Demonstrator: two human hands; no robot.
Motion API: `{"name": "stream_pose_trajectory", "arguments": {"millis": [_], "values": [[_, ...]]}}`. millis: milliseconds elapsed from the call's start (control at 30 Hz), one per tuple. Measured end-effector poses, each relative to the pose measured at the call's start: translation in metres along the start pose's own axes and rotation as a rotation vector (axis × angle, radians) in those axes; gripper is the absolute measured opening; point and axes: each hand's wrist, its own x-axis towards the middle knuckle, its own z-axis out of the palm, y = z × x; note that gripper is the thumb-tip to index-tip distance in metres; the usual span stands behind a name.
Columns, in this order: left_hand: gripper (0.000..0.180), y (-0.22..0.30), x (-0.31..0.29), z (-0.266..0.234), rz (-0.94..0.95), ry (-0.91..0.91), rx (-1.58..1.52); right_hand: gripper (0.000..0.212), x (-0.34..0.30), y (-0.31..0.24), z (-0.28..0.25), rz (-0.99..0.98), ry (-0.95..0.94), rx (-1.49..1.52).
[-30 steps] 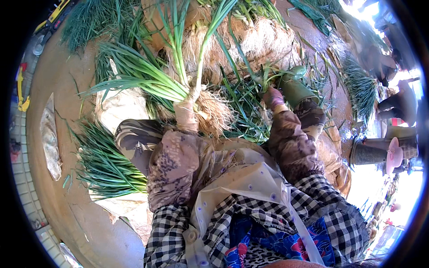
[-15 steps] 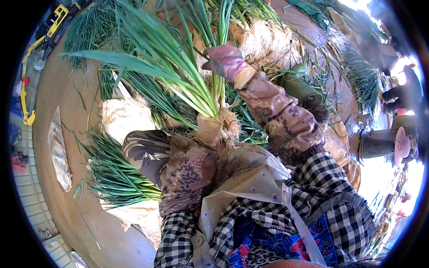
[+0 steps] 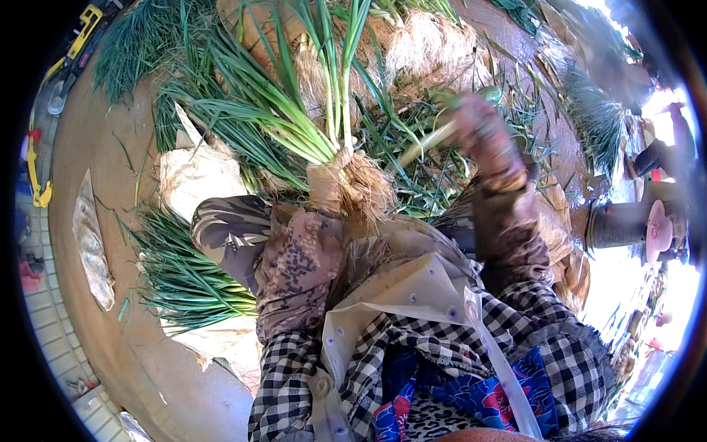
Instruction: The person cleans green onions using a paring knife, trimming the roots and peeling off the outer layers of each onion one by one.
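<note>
My left hand (image 3: pixel 324 186), in a tan covering, is closed round the base of a bunch of green onions (image 3: pixel 313 140). The leaves point up and away, and the stringy brown roots (image 3: pixel 370 186) hang on the right side of the hand. Off to the right, my right hand (image 3: pixel 484 136) is smeared by motion. A pale green onion leaf (image 3: pixel 431 141), blurred too, trails from its fingers toward the bunch. Loose leaves and trimmings (image 3: pixel 423 180) lie beneath it.
Green onion heaps (image 3: pixel 195 269) lie at my left, with more (image 3: pixel 140 48) at the far left. Rooted bunches (image 3: pixel 431 44) rest ahead. A green boot (image 3: pixel 490 96) shows beyond my right hand. Further right are a dark bucket (image 3: pixel 622 225) and a pink hat-like thing (image 3: pixel 659 232).
My right hand has left the onion stalks and swung right and downward, a pale leaf trailing from it. My left hand and the bunch have shifted slightly left and up in view.
</note>
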Motion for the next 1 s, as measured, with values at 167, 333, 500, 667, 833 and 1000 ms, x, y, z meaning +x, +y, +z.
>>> {"name": "stream_pose_trajectory", "arguments": {"millis": [167,333,500,667,833,1000], "values": [[0.032,0.012,-0.005,0.011,-0.136,-0.016,-0.223,0.023,0.034,0.003,-0.154,-0.100,0.183,-0.539],[0.036,0.015,0.000,0.010,-0.242,-0.121,-0.439,0.036,0.043,0.076,-0.159,-0.085,0.088,-1.494],[0.033,0.018,-0.009,0.008,-0.406,-0.068,-0.486,0.041,0.052,0.104,-0.041,0.049,-0.410,-0.301],[0.024,0.015,-0.016,0.001,-0.456,0.029,-0.248,0.033,0.065,0.118,0.042,0.162,-0.381,-0.181],[0.015,-0.005,0.001,-0.008,-0.327,-0.021,-0.207,0.023,0.061,0.133,0.047,-0.108,-0.154,-0.495],[0.017,-0.006,0.000,-0.010,-0.273,0.120,-0.042,0.023,0.039,0.117,0.050,0.050,-0.079,-0.282]]}}
